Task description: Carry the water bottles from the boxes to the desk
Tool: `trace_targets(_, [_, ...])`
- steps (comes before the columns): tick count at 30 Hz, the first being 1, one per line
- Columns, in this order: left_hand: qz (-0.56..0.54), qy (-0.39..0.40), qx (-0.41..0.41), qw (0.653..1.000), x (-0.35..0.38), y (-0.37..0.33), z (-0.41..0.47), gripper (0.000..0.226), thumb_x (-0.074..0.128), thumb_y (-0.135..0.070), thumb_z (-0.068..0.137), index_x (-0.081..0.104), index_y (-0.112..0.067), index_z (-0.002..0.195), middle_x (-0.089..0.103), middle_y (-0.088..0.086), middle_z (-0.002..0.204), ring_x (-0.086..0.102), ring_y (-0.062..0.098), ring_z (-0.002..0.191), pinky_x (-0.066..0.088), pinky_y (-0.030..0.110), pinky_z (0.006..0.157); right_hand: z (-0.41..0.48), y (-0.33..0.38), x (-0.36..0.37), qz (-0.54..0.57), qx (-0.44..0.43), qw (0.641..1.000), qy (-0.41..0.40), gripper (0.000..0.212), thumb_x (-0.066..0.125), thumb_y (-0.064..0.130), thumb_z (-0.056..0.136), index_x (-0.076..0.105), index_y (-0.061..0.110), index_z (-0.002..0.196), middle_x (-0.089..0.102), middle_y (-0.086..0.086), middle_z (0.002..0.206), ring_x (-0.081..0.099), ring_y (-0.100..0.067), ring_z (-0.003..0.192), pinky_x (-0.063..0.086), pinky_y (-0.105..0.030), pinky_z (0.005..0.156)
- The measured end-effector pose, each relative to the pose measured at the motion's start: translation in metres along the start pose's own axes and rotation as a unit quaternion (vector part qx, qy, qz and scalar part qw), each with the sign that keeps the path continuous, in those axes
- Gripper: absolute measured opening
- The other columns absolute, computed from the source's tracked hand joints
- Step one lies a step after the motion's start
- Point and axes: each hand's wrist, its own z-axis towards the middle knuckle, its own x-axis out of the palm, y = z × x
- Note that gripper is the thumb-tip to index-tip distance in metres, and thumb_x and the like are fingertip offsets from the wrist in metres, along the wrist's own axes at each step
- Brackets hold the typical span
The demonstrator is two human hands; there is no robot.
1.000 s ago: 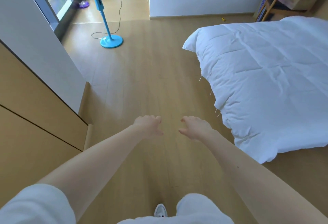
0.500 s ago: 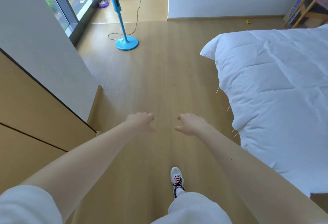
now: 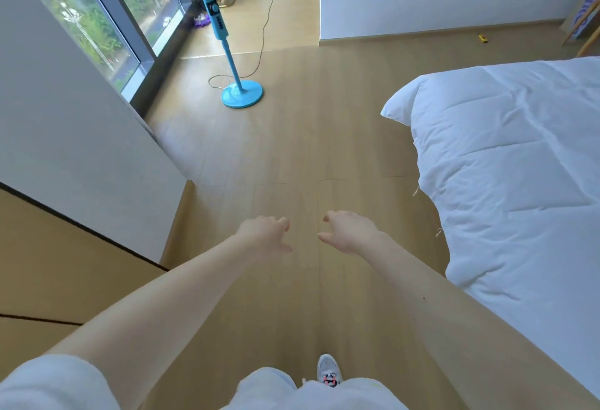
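Both arms stretch forward over the wooden floor. My left hand [image 3: 264,234] hangs with its fingers loosely curled and holds nothing. My right hand [image 3: 349,231] is a short gap to its right, also loosely curled and empty. No water bottle shows in the head view. The edge of a cardboard box [image 3: 584,17] with blue print peeks in at the far right, behind a wooden frame. No desk is in view.
A bed with a white duvet [image 3: 506,166] fills the right side. A blue standing fan [image 3: 242,93] with a trailing cord stands ahead left by the window [image 3: 97,17]. A wooden cabinet [image 3: 48,263] and white wall line the left. My shoe [image 3: 329,374] is below.
I have walked forward: the fan and window have come closer and the bed has slid to the right. Both hands stay empty and held out in front.
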Motion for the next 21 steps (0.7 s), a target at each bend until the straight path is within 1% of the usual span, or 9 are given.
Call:
trace_targets(4, [0.004, 0.001, 0.009, 1.000, -0.018, 0.002, 0.030, 0.053, 0.050, -0.046, 0.095, 0.038, -0.020, 0.141, 0.053, 0.002, 0.135, 0.052, 0.024, 0.120, 0.045, 0.034, 0.088, 0.022, -0.014, -0.015, 0.002, 0.007, 1.000, 0.004, 0.052, 0.043, 0.043, 0.099, 0.038, 0.015, 0.143, 0.047, -0.008, 0.141, 0.047, -0.027, 0.127, 0.043, -0.041, 0.098])
trace_targets(9, [0.005, 0.005, 0.033, 0.999, -0.044, 0.009, 0.074, 0.053, 0.050, -0.045, 0.095, 0.038, -0.020, 0.140, 0.052, 0.002, 0.136, 0.053, 0.024, 0.119, 0.045, 0.034, 0.088, 0.055, -0.030, -0.039, 0.000, 0.038, 0.999, 0.003, 0.051, 0.043, 0.044, 0.099, 0.039, 0.016, 0.142, 0.047, -0.006, 0.142, 0.046, -0.025, 0.128, 0.042, -0.038, 0.096])
trace_targets(13, [-0.001, -0.018, 0.058, 0.998, -0.075, 0.023, 0.121, 0.053, 0.051, -0.046, 0.095, 0.040, -0.019, 0.139, 0.053, 0.004, 0.134, 0.054, 0.024, 0.118, 0.047, 0.035, 0.089, 0.088, -0.040, -0.069, 0.000, 0.061, 0.998, -0.009, 0.052, 0.044, 0.044, 0.099, 0.040, 0.015, 0.142, 0.046, -0.006, 0.143, 0.046, -0.025, 0.128, 0.043, -0.039, 0.099])
trace_targets(21, [0.000, -0.032, 0.111, 0.993, -0.150, 0.055, 0.228, 0.054, 0.053, -0.047, 0.094, 0.040, -0.018, 0.138, 0.054, 0.006, 0.133, 0.054, 0.027, 0.117, 0.047, 0.036, 0.091, 0.171, -0.046, -0.148, 0.000, 0.111, 0.993, -0.031, 0.047, 0.044, 0.041, 0.098, 0.043, 0.014, 0.137, 0.049, -0.004, 0.137, 0.048, -0.023, 0.124, 0.044, -0.037, 0.095])
